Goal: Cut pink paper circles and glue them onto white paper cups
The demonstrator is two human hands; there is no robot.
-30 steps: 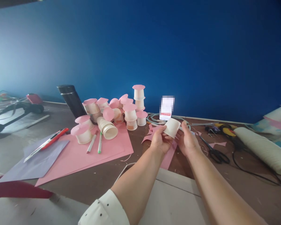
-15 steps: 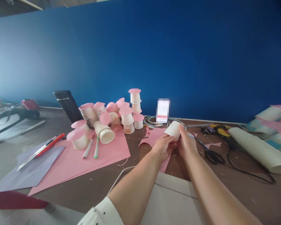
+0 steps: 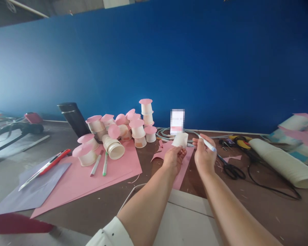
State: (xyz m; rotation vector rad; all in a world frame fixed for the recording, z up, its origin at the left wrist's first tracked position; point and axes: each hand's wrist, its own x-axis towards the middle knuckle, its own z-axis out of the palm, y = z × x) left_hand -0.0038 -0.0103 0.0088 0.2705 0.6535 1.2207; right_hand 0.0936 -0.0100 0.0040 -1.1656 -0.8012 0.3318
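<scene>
My left hand is closed on a white paper cup, tilted, its lower part hidden by the fingers. To its right, my right hand grips a white marker with a pale blue end, held apart from the cup. Beneath the hands lies a cut sheet of pink paper. Black-handled scissors rest right of my right hand. Left of my left hand stand several white cups topped with pink paper discs, some stacked.
Nested cups, a red marker and a green marker lie on pink sheets. A red utility knife rests on purple paper. A black flask leans behind. A long cup stack lies right, near a black cable.
My right hand has come away from the cup and moved right, with the marker now plainly showing in it. The cup in my left hand has shifted slightly left.
</scene>
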